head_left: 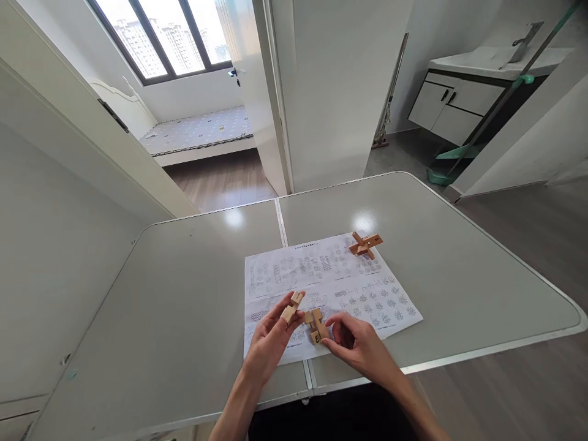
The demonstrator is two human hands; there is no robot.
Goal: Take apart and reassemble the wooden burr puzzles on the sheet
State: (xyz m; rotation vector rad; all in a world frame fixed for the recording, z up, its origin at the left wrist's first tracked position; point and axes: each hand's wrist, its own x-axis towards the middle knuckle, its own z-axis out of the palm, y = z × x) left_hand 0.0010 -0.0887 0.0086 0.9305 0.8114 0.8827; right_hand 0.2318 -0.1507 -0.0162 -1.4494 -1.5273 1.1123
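Note:
My left hand (pixel 272 335) pinches a notched wooden puzzle piece (pixel 293 307) between thumb and fingers, tilted up over the paper. To its right, my right hand (pixel 351 340) has thumb and fingertips closed on joined wooden puzzle pieces (pixel 316 326), with a "3" marked on the lower block. The two held parts are apart from each other. Under both hands lies a printed instruction sheet (pixel 294 269) with rows of small diagrams. An assembled wooden cross puzzle (pixel 365 245) rests at the sheet's far right corner.
The pale folding table (pixel 202 294) has a seam (pixel 281 223) across its middle and a light metal edge. Beyond it are an open door (pixel 257 92), a bed (pixel 202 131) under a window, and a sink cabinet (pixel 459 98) at the right.

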